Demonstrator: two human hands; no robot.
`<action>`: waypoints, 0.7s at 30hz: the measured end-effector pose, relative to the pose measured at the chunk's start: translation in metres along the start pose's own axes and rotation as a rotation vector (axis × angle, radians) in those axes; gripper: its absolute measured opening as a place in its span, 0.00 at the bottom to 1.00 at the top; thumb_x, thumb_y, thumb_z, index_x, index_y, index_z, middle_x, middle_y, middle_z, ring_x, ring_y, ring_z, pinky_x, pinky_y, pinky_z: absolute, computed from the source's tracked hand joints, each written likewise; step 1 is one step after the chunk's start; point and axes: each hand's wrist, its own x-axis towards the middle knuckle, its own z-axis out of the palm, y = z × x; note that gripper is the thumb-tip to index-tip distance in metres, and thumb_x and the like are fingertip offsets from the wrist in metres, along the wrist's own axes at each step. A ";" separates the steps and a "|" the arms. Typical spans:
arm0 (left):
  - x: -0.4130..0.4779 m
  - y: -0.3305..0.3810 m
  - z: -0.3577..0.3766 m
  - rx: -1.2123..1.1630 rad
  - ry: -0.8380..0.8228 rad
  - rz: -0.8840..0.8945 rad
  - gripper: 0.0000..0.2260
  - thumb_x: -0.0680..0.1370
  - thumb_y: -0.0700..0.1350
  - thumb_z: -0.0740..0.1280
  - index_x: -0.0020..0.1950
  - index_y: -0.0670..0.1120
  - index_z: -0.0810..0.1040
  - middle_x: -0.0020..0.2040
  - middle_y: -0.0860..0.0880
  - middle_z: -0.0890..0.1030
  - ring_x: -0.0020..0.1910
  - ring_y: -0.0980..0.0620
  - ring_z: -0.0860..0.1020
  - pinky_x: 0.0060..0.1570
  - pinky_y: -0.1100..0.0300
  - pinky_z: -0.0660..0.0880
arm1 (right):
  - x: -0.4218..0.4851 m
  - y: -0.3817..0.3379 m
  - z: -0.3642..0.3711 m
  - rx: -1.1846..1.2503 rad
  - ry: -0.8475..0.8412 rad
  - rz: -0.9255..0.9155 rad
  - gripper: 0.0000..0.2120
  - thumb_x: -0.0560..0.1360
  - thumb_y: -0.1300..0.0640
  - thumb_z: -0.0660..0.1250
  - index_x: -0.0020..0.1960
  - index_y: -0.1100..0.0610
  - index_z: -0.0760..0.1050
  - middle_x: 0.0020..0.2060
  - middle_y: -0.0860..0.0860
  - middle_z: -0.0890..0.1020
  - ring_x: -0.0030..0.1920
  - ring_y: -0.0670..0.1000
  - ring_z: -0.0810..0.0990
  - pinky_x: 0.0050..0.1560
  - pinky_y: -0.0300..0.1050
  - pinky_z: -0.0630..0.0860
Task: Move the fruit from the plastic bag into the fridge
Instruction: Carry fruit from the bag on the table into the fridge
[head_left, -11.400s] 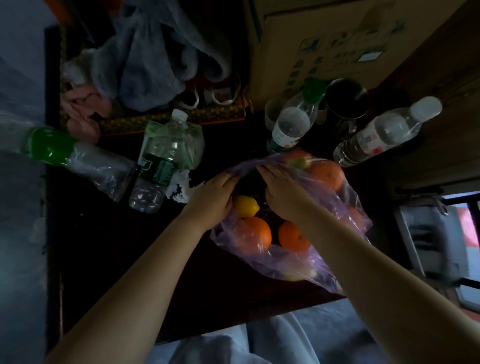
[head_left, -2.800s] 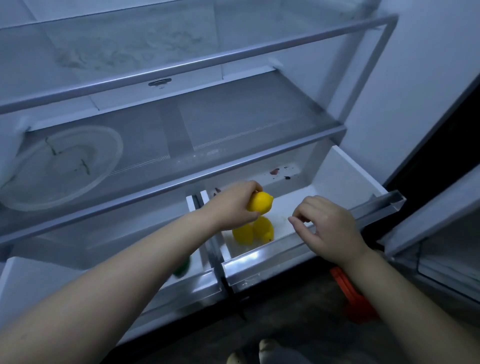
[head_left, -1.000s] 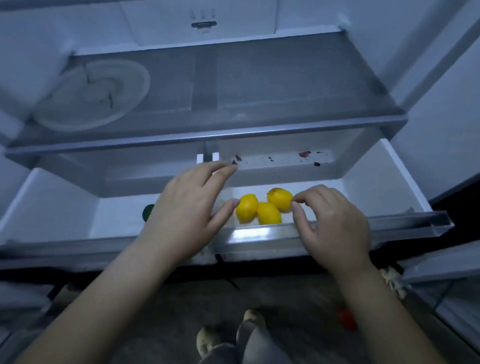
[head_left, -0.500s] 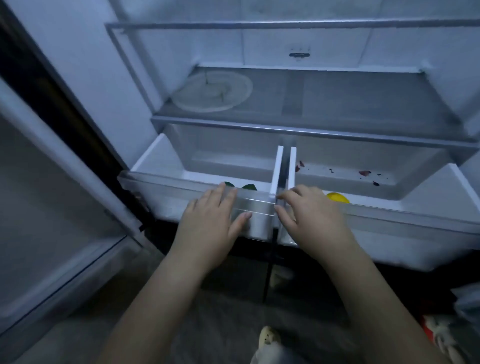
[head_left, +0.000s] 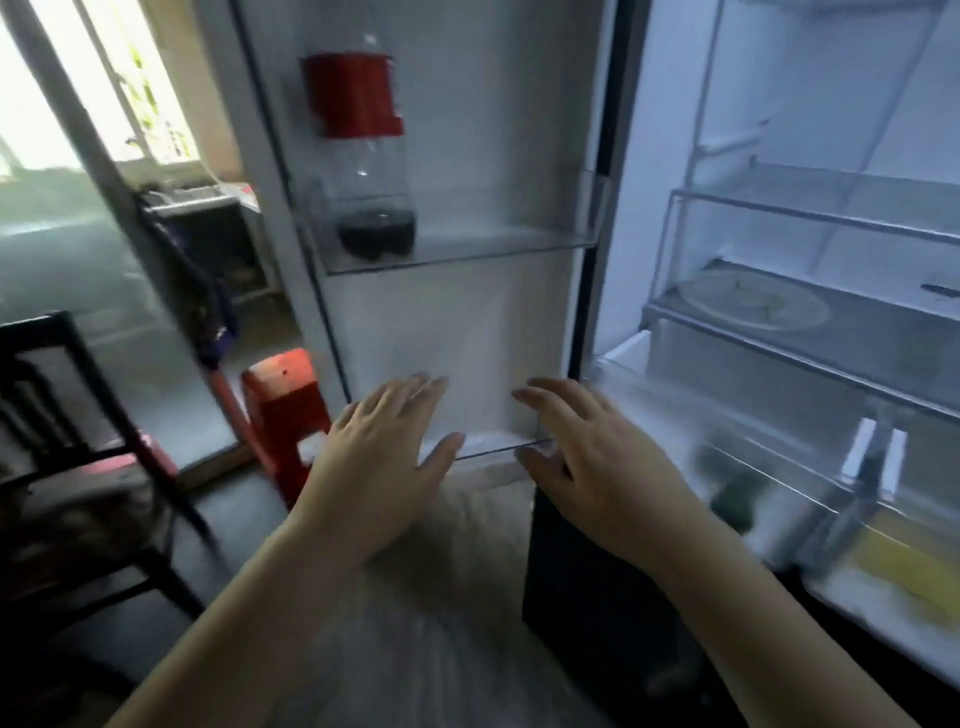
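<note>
Where the fruit lies: yellow fruit (head_left: 904, 569) sits low in the right crisper drawer (head_left: 826, 530) of the open fridge (head_left: 779, 104), at the lower right edge of the head view.
Look of the fruit: a bright yellow smear, so blurred that its count, outline and long axis cannot be told.
Left hand (head_left: 382, 462): spread, palm down, fingers straight and apart, holding nothing, in front of the fridge door (head_left: 467, 322).
Right hand (head_left: 597, 467): also spread and empty, near the left hand but not touching it.
Key relation: the fruit lies to the right of and below both hands. The right hand is the nearer, and neither hand touches a drawer.
Left crisper drawer (head_left: 675, 410): pulled out, with something dark green (head_left: 735, 493) inside.
Plastic bag: not in view, so its direction from the hands cannot be told.
Judgement: this load looks delivered. The next move probably means turning back to the bag.
Around: a cola bottle (head_left: 366, 156) stands in the door shelf, and a red stool (head_left: 285, 410) stands on the floor left of the door.
</note>
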 end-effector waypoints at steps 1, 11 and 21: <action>-0.013 -0.019 -0.013 0.020 0.031 -0.042 0.27 0.76 0.61 0.52 0.71 0.49 0.68 0.69 0.50 0.71 0.68 0.50 0.69 0.65 0.53 0.65 | 0.012 -0.020 0.004 0.020 -0.022 -0.075 0.25 0.78 0.43 0.56 0.73 0.47 0.59 0.72 0.45 0.62 0.71 0.47 0.61 0.68 0.41 0.61; -0.181 -0.157 -0.121 0.249 0.188 -0.567 0.27 0.75 0.61 0.53 0.67 0.48 0.73 0.65 0.48 0.76 0.64 0.47 0.74 0.63 0.50 0.70 | 0.102 -0.220 0.061 0.198 -0.137 -0.637 0.28 0.76 0.42 0.59 0.74 0.44 0.56 0.73 0.43 0.61 0.72 0.46 0.60 0.68 0.42 0.64; -0.324 -0.206 -0.133 0.365 0.249 -1.055 0.31 0.75 0.64 0.47 0.73 0.51 0.65 0.71 0.53 0.68 0.71 0.54 0.64 0.67 0.56 0.62 | 0.118 -0.379 0.150 0.404 -0.288 -1.069 0.25 0.76 0.45 0.60 0.71 0.50 0.65 0.67 0.45 0.70 0.67 0.47 0.68 0.64 0.40 0.69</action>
